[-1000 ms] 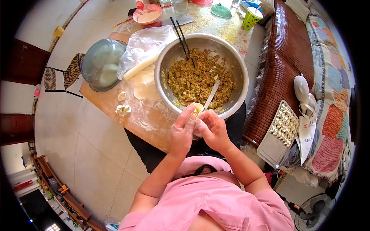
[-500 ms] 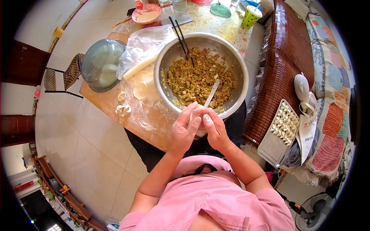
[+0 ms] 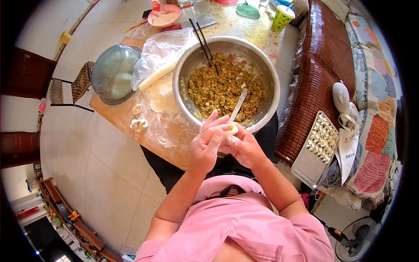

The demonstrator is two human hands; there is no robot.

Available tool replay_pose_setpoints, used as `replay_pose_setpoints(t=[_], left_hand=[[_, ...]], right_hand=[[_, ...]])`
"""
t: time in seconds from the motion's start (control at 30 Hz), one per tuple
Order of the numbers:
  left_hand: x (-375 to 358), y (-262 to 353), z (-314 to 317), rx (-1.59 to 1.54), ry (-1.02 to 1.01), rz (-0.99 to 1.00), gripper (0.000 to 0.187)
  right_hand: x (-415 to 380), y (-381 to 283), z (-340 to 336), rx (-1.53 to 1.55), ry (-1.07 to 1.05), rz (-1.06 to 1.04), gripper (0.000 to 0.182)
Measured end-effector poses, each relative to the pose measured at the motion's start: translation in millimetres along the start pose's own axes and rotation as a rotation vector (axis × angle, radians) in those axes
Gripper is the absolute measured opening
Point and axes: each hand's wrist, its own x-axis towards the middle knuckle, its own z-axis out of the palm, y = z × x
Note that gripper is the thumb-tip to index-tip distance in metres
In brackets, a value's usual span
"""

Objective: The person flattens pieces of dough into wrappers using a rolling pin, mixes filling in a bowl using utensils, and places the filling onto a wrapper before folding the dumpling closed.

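Note:
Both floury hands meet at the near rim of a large metal bowl (image 3: 176, 91) of chopped filling (image 3: 222, 85). Between the fingers of my left hand (image 3: 207, 146) and my right hand (image 3: 245, 148) is a small pale dumpling (image 3: 231, 129), mostly covered by them. Both hands are closed around it. A flat spreading stick (image 3: 238, 104) rests in the filling just beyond my fingertips. Black chopsticks (image 3: 202, 40) lean on the far left of the bowl. On the floured board (image 3: 150, 142) lie flat dough wrappers (image 3: 161, 101) and several small dough pieces (image 3: 139, 125).
Left of the bowl are a rolling pin (image 3: 157, 76), a plastic bag (image 3: 163, 48) and a tinted glass bowl (image 3: 114, 83) over dough. A pink bowl of flour (image 3: 164, 16) stands at the back. On the sofa (image 3: 312, 65), a tray (image 3: 305, 168) carries rows of folded dumplings (image 3: 323, 137).
My left fingers have lifted and spread across the dumpling, and my right hand has turned slightly, so more of the dumpling shows. The bowl and the table things look unchanged.

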Motion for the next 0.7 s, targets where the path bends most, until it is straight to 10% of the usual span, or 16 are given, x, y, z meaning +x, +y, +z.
replay_pose_setpoints(t=[0.27, 0.7], left_hand=[[-1, 16, 2, 0.453, -0.041, 0.136, 0.092], [2, 4, 7, 0.540, -0.056, 0.327, 0.043]], right_hand=[[1, 0, -12, 0.214, -0.032, 0.065, 0.043], [1, 6, -13, 0.268, -0.011, 0.109, 0.041]])
